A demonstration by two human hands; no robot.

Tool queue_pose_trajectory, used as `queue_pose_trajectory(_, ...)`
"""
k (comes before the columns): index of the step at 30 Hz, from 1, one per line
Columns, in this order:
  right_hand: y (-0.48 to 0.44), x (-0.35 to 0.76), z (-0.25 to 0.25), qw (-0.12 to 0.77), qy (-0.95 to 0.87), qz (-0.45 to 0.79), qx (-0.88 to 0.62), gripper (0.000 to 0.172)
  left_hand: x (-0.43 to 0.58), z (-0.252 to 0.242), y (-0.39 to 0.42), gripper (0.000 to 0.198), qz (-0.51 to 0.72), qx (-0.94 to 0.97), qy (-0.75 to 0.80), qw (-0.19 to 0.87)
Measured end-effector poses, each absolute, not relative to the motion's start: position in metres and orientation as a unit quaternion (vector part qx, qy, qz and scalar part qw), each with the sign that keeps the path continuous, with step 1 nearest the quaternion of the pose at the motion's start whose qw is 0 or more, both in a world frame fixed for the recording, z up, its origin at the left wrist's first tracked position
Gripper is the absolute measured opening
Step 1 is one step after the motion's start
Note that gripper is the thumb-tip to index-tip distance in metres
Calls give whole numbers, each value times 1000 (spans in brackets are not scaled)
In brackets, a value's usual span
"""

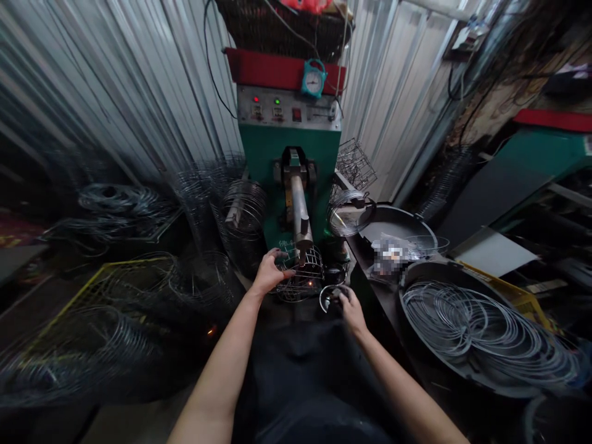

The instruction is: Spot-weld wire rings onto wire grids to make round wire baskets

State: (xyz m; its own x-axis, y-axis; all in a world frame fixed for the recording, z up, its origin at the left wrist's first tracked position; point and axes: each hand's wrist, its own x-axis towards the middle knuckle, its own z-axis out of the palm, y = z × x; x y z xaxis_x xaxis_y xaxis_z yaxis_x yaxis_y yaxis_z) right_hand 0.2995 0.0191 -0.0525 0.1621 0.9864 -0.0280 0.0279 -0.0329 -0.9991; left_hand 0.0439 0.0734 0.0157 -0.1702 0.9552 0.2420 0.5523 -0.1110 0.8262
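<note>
A small round wire basket (314, 262) sits under the welding machine's metal arm (300, 213), its wire bars crossing near the electrode tip. My left hand (271, 271) is at the basket's left side, thumb and fingers curled round its wires. A small orange glow shows on the basket's lower wires. Lower right, my right hand (352, 308) pinches a small shiny metal ring (324, 300), held apart from the basket. Dark smudges cover the fingertips of both hands. The far side of the basket is partly hidden by the arm.
The green spot welder (254, 148) carries a teal clock (314, 79). Wire hoops (245, 206) hang on its left, more (345, 213) on its right. A round pan (407, 277) of wire rings stands right; a yellow crate (83, 290) lies left. A spark glows lower left.
</note>
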Motion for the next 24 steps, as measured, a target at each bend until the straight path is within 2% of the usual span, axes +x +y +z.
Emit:
queue_pose_trajectory(3, -13, 317, -74, 493, -480, 449, -570, 14, 42, 20, 72, 52, 430, 606, 630, 224)
queue_pose_trajectory(5, -20, 322, -77, 510, -422, 491, -567, 11, 39, 18, 67, 55, 431, 621, 617, 218)
queue_pose_trajectory(8, -12, 323, -68, 561, -241, 582, -537, 14, 34, -2, 52, 79, 472, 621, 582, 228)
queue_pose_trajectory(10, -3, 324, -59, 563, -134, 637, -509, 13, 31, -26, 43, 99, 509, 567, 583, 284)
queue_pose_trajectory(12, 3, 325, -53, 553, -62, 678, -481, 9, 29, -50, 37, 105, 530, 507, 576, 360)
queue_pose_trajectory(15, 3, 325, -53, 533, 6, 716, -450, 7, 31, -75, 34, 102, 562, 469, 549, 404)
queue_pose_trajectory(18, -2, 325, -57, 516, 11, 734, -442, 7, 37, -79, 31, 103, 563, 472, 535, 417)
queue_pose_trajectory(24, -11, 325, -52, 497, -97, 738, -446, 23, 44, -73, 25, 85, 574, 458, 571, 368)
